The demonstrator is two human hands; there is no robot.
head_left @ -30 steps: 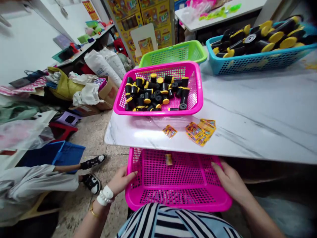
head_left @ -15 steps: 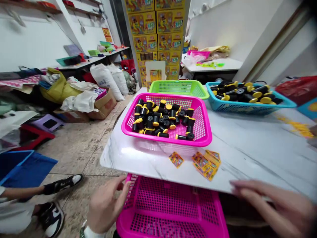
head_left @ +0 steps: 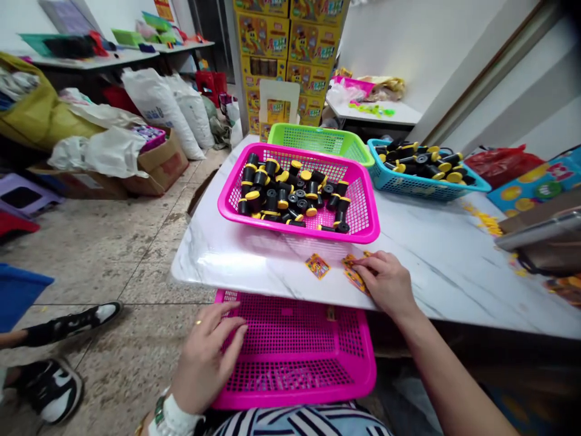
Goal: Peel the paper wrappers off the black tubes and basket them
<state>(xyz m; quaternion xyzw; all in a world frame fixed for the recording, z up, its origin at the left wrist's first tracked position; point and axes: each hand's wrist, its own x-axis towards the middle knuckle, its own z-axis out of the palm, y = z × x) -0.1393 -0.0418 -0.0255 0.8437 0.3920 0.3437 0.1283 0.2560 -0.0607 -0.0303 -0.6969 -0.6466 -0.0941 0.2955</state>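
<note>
My left hand point(head_left: 206, 357) rests on the left rim of a pink basket point(head_left: 318, 375) that lies on my lap, fingers spread over the mesh. A small yellow piece point(head_left: 331, 313) lies inside this basket. My right hand point(head_left: 385, 281) lies on the white marble table point(head_left: 454, 260), its fingers curled over a small stack of orange stickers point(head_left: 351, 270). One single sticker point(head_left: 317, 265) sits to the left of the stack. Behind them stands a second pink basket point(head_left: 367, 227) with several black and yellow rollers point(head_left: 290, 194).
A green basket point(head_left: 318, 138) and a blue basket point(head_left: 424, 184) with more rollers stand at the table's far side. Yellow cartons point(head_left: 285, 48) are stacked behind. Another person's feet in black and white shoes point(head_left: 59, 357) are on the floor at left. Bags and boxes lie along the left wall.
My right hand has moved up from the table edge onto the sticker stack. My left hand has settled on the lap basket's rim. The view has shifted right.
</note>
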